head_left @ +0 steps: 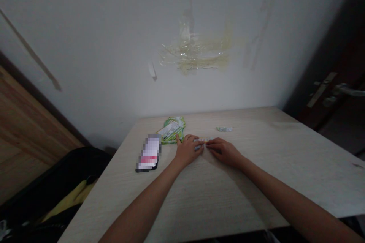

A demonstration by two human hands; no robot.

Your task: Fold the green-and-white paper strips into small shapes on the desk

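A narrow folded strip of printed paper (pixel 203 139) lies low over the table, between my two hands. My left hand (pixel 188 150) is closed on the strip's left part, its fingers covering much of it; the little finger sticks out towards a pile of green-and-white printed paper pieces (pixel 172 129). My right hand (pixel 225 152) pinches the strip's right end, fingertips close to those of the left. Just how the paper is folded under the fingers cannot be made out. Beyond the right hand lies a small separate piece of printed paper (pixel 224 129).
A phone (pixel 148 153) with a blurred-out screen lies left of my left hand. The pale wooden table (pixel 270 190) meets a wall (pixel 114 45) with old tape on it. Dark bags or cloth (pixel 82 163) sit left of the table; a door handle (pixel 348 90) is at right.
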